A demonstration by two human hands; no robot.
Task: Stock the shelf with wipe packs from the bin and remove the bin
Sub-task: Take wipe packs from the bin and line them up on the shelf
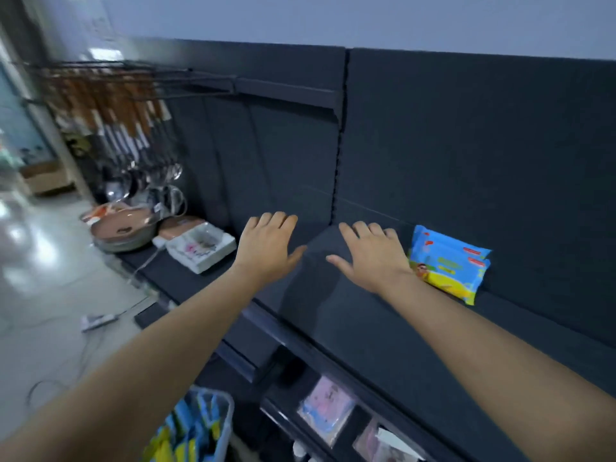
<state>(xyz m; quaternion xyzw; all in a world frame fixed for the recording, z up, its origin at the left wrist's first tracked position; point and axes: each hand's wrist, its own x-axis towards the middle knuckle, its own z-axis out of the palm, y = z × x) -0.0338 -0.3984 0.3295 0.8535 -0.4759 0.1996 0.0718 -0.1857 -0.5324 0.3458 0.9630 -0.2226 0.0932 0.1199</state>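
wipe packs (448,264) on shelf (333,315), bin (196,428) below left

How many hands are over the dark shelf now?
2. The left hand is open over the shelf; the right hand, also open, is just left of the wipes.

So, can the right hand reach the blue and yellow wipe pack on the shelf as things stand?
Probably yes: the right hand is open just left of the blue and yellow wipe pack on the shelf, with nothing between them.
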